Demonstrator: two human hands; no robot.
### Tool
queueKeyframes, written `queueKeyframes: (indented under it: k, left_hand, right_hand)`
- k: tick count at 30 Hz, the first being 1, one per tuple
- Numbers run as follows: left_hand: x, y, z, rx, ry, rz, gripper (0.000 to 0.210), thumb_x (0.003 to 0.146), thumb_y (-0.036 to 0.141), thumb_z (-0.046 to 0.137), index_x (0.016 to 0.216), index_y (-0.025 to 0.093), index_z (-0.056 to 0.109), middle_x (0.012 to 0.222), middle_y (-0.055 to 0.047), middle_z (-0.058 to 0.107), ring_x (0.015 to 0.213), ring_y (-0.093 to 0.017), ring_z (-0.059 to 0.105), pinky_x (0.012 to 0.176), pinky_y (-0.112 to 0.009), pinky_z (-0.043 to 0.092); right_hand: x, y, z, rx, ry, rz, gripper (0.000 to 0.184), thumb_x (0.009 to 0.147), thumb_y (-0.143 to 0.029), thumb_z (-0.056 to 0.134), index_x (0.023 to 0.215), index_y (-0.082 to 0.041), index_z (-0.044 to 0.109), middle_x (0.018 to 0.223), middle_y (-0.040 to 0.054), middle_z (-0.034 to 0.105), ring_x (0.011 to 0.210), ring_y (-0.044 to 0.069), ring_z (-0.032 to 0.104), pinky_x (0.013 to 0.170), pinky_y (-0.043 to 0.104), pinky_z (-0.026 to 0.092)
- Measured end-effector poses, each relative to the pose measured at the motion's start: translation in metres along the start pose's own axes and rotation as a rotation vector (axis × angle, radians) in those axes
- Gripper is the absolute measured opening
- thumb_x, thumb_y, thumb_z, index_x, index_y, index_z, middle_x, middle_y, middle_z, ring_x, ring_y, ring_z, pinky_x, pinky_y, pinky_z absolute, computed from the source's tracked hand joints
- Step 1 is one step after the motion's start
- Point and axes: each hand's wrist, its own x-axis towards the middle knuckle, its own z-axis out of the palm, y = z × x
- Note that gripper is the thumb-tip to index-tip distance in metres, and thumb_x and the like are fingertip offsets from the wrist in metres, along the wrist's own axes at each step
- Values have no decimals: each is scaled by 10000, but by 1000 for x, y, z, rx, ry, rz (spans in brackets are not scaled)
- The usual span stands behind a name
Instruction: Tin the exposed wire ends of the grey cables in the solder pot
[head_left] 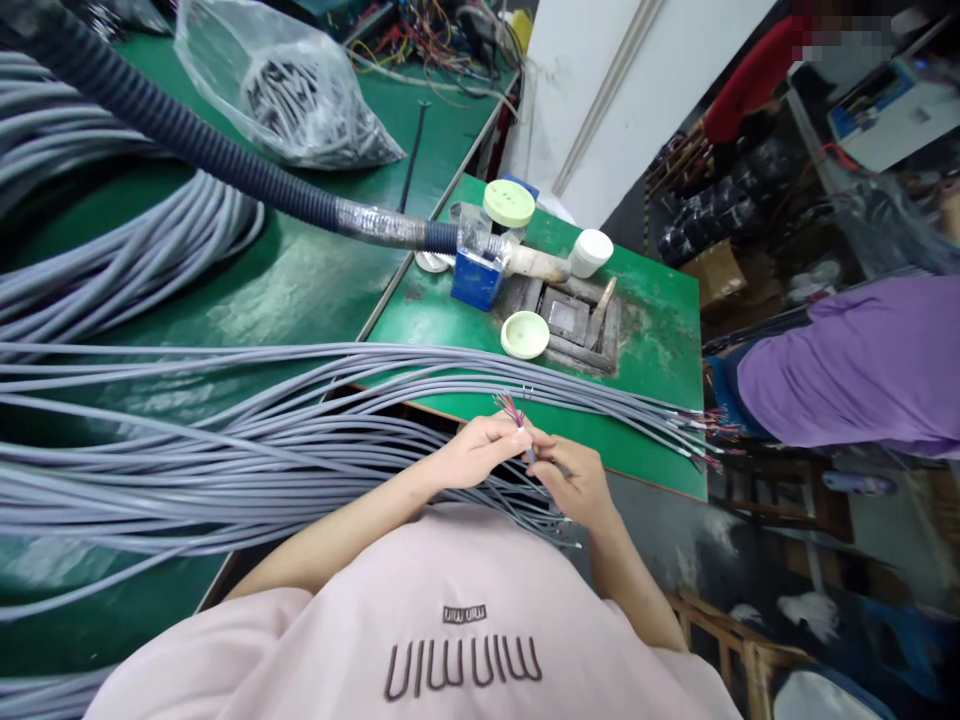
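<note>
Near the front edge of the table, my left hand (480, 452) and my right hand (576, 475) meet on the end of one grey cable (531, 456). Its thin coloured wires (510, 408) fan out above my fingers. Thumb and fingers of both hands are closed on the cable. Just beyond my hands, a bundle of grey cables (442, 357) runs across the table, its stripped ends (709, 430) spread at the right edge. More grey cables (315, 470) pass beneath my left forearm, with ends hanging beside my right hand.
A ribbed dark hose (247, 180) reaches over the table to a blue box (477, 280). Beyond the cables lie a square metal pot (566, 315), a pale green lid (525, 335) and a white jar (591, 252). A person in purple (862, 360) is at the right.
</note>
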Motion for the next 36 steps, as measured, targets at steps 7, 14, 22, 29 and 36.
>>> queueKeyframes:
  k: [7,14,22,29,36]
  left_hand:
    - [-5,1,0,79,108,-7,382,868,456,550,647,164,659,779,-75,670,786,-179,570,786,-327,442]
    - [-2,-2,2,-154,366,-88,283,721,390,732,643,147,609,623,9,585,602,-95,507,614,-234,434]
    - [-5,-2,14,-320,225,-142,299,752,391,716,676,162,538,446,55,521,386,-85,494,470,-226,415]
    - [-2,1,12,-327,386,-160,296,658,373,790,667,151,593,602,21,600,536,-81,529,568,-225,449]
    - [0,-3,12,-382,432,-149,263,658,341,782,683,152,600,642,30,595,576,-72,504,605,-215,426]
  right_hand:
    - [-9,0,23,205,30,124,344,910,-264,469,619,-225,650,466,-31,572,448,119,531,511,253,408]
    - [-13,-2,29,211,74,196,329,886,-308,516,607,-225,668,459,-19,558,439,122,492,495,266,375]
    - [-10,6,51,830,62,381,412,858,-526,524,682,-181,664,362,-29,490,305,95,367,378,237,280]
    - [-7,4,52,838,75,401,424,831,-559,547,641,-191,638,350,-32,462,326,100,354,399,245,285]
    - [-10,10,55,873,68,409,417,842,-551,538,662,-189,642,356,-35,456,325,95,346,392,239,271]
